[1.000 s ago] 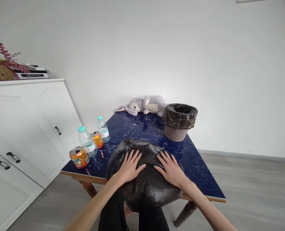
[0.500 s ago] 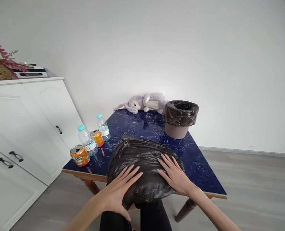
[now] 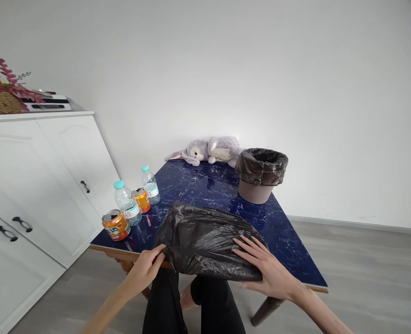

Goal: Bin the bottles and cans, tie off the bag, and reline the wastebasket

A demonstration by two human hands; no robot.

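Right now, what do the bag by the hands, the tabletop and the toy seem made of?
Bag: thin, glossy plastic, given its creases and highlights. Tabletop: shiny, perhaps marble or laminate, given veins and reflections. Toy: likely matte plush, given its fuzz.

Apparently a home: white panelled cupboard [image 3: 52,171], wicker basket [image 3: 0,102], plush rabbit [image 3: 226,144] (long-eared, pale lilac) on a wooden-legged table [image 3: 205,181].

Glossy, crinkled plastic bag [image 3: 205,239].

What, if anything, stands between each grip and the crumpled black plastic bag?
Nothing visible does: the left-hand grip pinches the near left corner of the black plastic bag, and the right-hand grip lies spread on its right side.
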